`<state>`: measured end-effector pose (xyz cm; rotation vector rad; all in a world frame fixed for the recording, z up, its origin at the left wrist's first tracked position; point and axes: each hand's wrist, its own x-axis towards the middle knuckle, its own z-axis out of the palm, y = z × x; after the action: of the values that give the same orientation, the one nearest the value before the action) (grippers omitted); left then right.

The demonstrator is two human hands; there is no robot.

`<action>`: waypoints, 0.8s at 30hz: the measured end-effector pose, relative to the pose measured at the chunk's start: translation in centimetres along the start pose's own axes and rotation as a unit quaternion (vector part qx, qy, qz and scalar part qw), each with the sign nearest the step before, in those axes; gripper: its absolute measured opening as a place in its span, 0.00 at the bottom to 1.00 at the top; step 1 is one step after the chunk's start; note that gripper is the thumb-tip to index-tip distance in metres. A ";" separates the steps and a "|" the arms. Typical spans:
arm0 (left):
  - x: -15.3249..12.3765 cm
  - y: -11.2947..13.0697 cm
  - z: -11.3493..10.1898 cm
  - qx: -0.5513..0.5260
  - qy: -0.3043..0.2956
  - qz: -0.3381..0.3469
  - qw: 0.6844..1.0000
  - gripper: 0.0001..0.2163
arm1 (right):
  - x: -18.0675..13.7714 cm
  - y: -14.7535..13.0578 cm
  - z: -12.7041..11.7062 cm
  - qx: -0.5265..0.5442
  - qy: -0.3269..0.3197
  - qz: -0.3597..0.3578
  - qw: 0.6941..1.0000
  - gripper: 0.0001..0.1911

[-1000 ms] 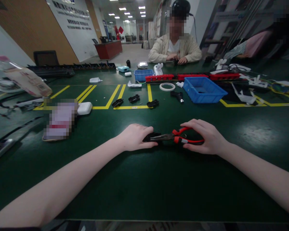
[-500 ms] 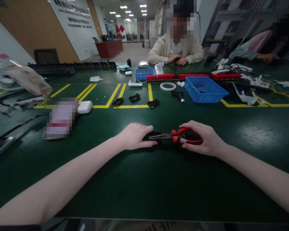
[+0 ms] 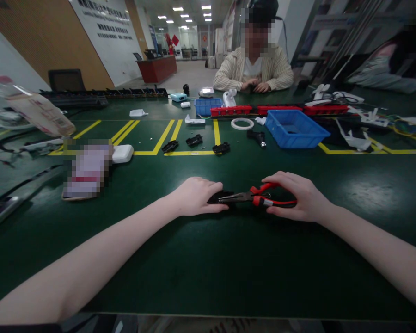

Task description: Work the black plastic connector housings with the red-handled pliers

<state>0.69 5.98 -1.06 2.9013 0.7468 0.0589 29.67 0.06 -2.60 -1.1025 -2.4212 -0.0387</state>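
My left hand (image 3: 198,196) is closed on a small black plastic part (image 3: 215,198), pinching it between thumb and fingers just above the green table. Most of that part is hidden by the fingers and the tool. Red-handled needle-nose pliers (image 3: 258,197) are gripped in my right hand (image 3: 303,196), with the handles spread apart. Their long jaws (image 3: 234,197) point left and lie against the black part. Whether the jaw tips clamp it I cannot tell.
Several black parts (image 3: 194,140) lie inside yellow tape lines ahead. Beyond my right hand are a blue bin (image 3: 296,129), a black tool (image 3: 257,138) and a white tape roll (image 3: 241,124). A phone (image 3: 89,171) and white case (image 3: 122,154) lie left. Across the table sits a person (image 3: 254,69).
My right hand and the pliers have shifted slightly to the right. The left hand, still on the black part, has moved a touch right. At far right a person's arm has moved.
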 end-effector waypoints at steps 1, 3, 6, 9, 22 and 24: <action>0.0 0.0 0.0 0.002 0.002 0.002 1.000 0.17 | 0.0 0.0 0.0 0.001 0.002 -0.002 1.000 0.25; 0.0 -0.1 0.1 -0.002 0.007 0.004 1.000 0.16 | 0.0 -0.2 0.1 0.001 0.009 -0.004 1.000 0.25; -0.1 -0.3 0.2 -0.012 0.014 0.004 1.000 0.16 | -0.1 -0.7 0.4 -0.001 0.018 0.001 1.000 0.24; -0.1 -0.4 0.4 -0.016 0.023 0.005 1.000 0.15 | -0.1 -1.1 0.5 -0.015 0.025 0.003 1.000 0.24; -0.2 -0.1 0.2 -0.012 0.022 0.007 1.000 0.16 | 0.0 -1.1 -0.2 -0.067 0.076 -0.053 0.993 0.30; -0.2 -0.1 0.2 -0.004 0.024 0.009 1.000 0.17 | 0.0 -1.2 -0.3 -0.071 0.080 -0.055 0.993 0.30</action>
<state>0.51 5.95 -1.26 2.9086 0.7262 0.1329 28.94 -0.80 -2.10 -0.9842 -2.3616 -0.3280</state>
